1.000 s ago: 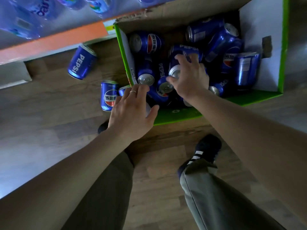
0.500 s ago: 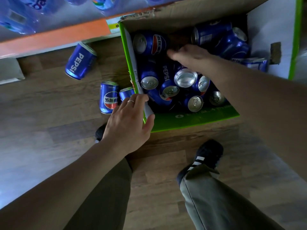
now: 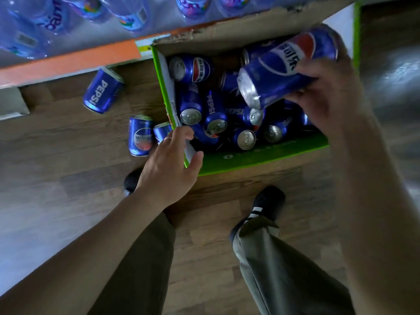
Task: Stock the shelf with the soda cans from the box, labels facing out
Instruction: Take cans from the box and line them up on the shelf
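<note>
Writing: "PEPSI" runs in white capitals down several blue aluminium soda cans; others show the red, white and blue globe with script too blurred to read.
Held can: a blue aluminium Pepsi can [image 3: 288, 64], globe label upward, tilted with its silver end toward the lower left, lifted above the box.
Right hand: the right hand [image 3: 327, 96] grips the held can, fingers curled round its body.
Left hand: the left hand [image 3: 170, 164] rests on the near left corner of the box with fingers loosely bent, a thin ring on one finger; it holds no can.
Box: an open cardboard box with green outer walls [image 3: 261, 158] stands on the floor against the shelf base.
Cans in box: about ten can be made out in the heap [image 3: 216, 119], some with silver tops up, some on their sides; the exact number cannot be told.
Cans on floor: three, left of the box. One "PEPSI" can [image 3: 103, 93] lies tilted near the shelf base, a globe-label can [image 3: 140, 136] is nearer, and a third [image 3: 161, 131] sits partly hidden just beside the box wall.
Shelf: an orange edge strip [image 3: 68, 62] fronts the bottom shelf, with clear plastic water bottles [image 3: 54, 17] bearing blue labels above it.
Floor: brown wood-look planks [image 3: 56, 144].
Person: olive trousers and dark shoes with white stripes [image 3: 266, 205].
</note>
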